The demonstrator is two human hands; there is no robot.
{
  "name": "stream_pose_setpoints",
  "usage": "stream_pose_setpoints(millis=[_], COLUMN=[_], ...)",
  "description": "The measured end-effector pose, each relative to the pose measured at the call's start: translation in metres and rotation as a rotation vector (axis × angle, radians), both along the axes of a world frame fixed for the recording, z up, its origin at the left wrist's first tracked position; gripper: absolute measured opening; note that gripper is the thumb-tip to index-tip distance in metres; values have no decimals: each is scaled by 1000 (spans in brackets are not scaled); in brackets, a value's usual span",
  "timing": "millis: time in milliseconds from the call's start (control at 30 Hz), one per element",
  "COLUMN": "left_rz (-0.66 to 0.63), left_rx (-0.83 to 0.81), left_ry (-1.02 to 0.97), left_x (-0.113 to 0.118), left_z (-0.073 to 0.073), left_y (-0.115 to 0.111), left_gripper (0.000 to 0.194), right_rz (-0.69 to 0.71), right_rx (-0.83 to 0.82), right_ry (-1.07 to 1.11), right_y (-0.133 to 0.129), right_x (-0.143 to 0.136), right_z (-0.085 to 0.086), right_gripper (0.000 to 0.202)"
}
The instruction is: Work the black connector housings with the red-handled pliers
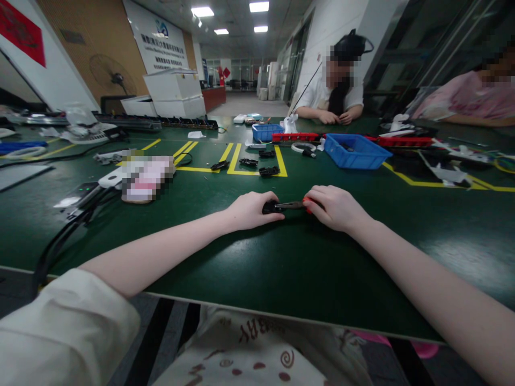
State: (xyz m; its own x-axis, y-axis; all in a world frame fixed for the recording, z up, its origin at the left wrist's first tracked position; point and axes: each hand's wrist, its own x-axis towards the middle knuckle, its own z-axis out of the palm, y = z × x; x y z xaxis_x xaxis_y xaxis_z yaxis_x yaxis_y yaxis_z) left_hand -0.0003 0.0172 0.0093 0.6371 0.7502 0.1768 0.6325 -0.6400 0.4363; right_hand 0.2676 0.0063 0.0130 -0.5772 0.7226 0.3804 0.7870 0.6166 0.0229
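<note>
My left hand (253, 210) is closed around a small black part (270, 206), mostly covered by the fingers; its exact kind does not show. From the right, my right hand (336, 208) grips a pair of pliers (293, 205) by the red handles (308, 203). The metal jaws point left and meet the black part. Beyond my hands, several similar black parts lie on the green table (249, 262), among them one black piece (269, 171) inside a yellow-taped rectangle and another black piece (220, 165) to its left.
A blue bin (356, 151) with dark contents stands beyond my right hand, and a smaller blue bin (267, 132) farther back. A phone (148, 179) and cables lie at left. Red strips (295, 138) run behind. Across the table a person (333, 102) sits; another is at far right.
</note>
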Motion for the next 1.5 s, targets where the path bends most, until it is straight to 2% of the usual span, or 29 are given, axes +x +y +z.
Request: stream_pose_setpoints(millis=[133,233,400,733,1000,1267,1500], left_rz=[17,91,177,166,117,108,93], left_rx=[-3,19,96,-2,100,115,122], left_ry=[-6,2,150,135,198,230,279], left_x=[0,0,-1,-2,-5,-4,-2], left_z=[3,4,7,8,5,7,10], left_y=[-3,-5,-8,-4,-8,-10,-10], left_gripper=[44,47,52,54,49,47,46], right_rz=[18,11,-35,-91,-72,-109,-37], right_rx=[-18,-2,56,73,-7,-50,69], right_ry=[-39,-64,-84,-144,-150,-151,-117], right_y=[1,1,-3,-8,-14,-22,-16], right_x=[0,-1,-6,-11,-13,-15,-13], right_z=[2,1,-1,2,6,9,6], right_gripper=[44,43,30,11,14,19,31])
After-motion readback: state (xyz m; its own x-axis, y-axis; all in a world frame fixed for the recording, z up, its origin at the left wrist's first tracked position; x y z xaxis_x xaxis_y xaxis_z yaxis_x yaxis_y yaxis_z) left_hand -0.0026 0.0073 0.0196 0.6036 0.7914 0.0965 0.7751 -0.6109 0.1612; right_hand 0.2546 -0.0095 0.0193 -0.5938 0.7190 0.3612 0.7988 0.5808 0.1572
